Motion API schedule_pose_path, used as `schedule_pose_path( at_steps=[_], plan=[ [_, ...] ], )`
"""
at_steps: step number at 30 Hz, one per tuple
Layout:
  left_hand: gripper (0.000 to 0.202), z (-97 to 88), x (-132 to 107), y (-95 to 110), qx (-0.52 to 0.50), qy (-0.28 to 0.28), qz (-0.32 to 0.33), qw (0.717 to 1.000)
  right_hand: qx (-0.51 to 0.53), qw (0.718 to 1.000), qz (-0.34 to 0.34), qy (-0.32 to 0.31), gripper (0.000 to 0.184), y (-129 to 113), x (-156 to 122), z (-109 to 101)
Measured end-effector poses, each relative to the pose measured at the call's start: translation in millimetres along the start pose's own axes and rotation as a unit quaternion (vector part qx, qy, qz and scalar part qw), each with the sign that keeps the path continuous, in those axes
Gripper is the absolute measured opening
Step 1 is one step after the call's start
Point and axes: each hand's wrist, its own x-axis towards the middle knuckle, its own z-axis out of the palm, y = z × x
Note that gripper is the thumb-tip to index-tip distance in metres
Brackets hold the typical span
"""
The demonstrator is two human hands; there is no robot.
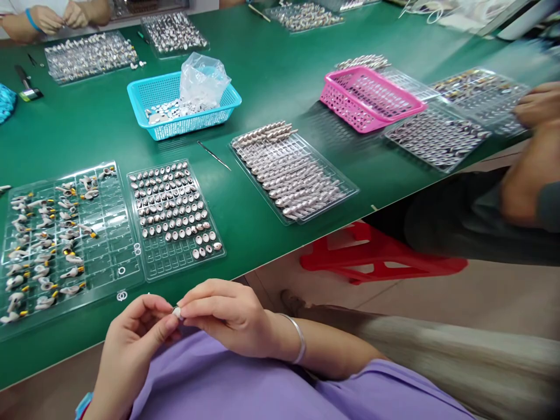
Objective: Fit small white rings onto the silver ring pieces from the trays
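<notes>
A small white earbud part (177, 312) is pinched between my two hands, just off the table's front edge and above my lap. My left hand (140, 333) grips it with thumb and forefinger, the other fingers curled. From the other side the fingertips of my right hand (230, 315) close on it too; they cover much of the part. Beyond them lies a clear tray (160, 266) with rows of small oval white shells. To its left is a larger clear tray (111, 239) of white-grey earbud pieces with yellow bits.
On the green table (280, 76) stand a blue basket (196, 121) with white parts and a plastic bag, and a pink basket (343, 109). Tweezers (214, 156) lie beside a tray of white stems (350, 189). Co-workers' hands (542, 105) show right and top left. A red stool (376, 256) stands below.
</notes>
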Motion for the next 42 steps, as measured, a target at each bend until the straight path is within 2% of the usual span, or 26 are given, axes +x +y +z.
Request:
schedule_pose_path(
  at_steps=[4,8,14,20,32,39,42],
  plan=[
    [0.025,1.2,2,0,-0.042,-0.080,-0.060,0.994,0.032,0.999,0.009,0.000,0.010,1,0,-1],
    [0.037,4.3,-3,1,0.000,-0.138,-0.055,0.989,0.054,0.998,0.030,-0.003,0.010,3,0,-1],
    [0.039,6.0,-10,-3,0.051,-0.120,-0.021,0.991,0.094,0.992,0.083,-0.022,0.012,7,-2,1],
    [0.039,10.3,-11,0,0.088,-0.103,-0.004,0.991,0.091,0.994,0.055,0.026,0.012,9,-7,5],
    [0.043,16.9,-16,11,0.261,-0.065,0.118,0.956,0.066,0.997,0.030,0.008,0.017,3,-5,3],
    [0.042,13.1,-15,11,0.238,-0.093,0.094,0.962,0.055,0.998,0.028,0.006,0.019,3,-6,4],
    [0.040,13.1,-15,11,0.255,-0.083,0.115,0.956,0.056,0.998,0.027,0.009,0.018,1,-5,4]
  ],
)
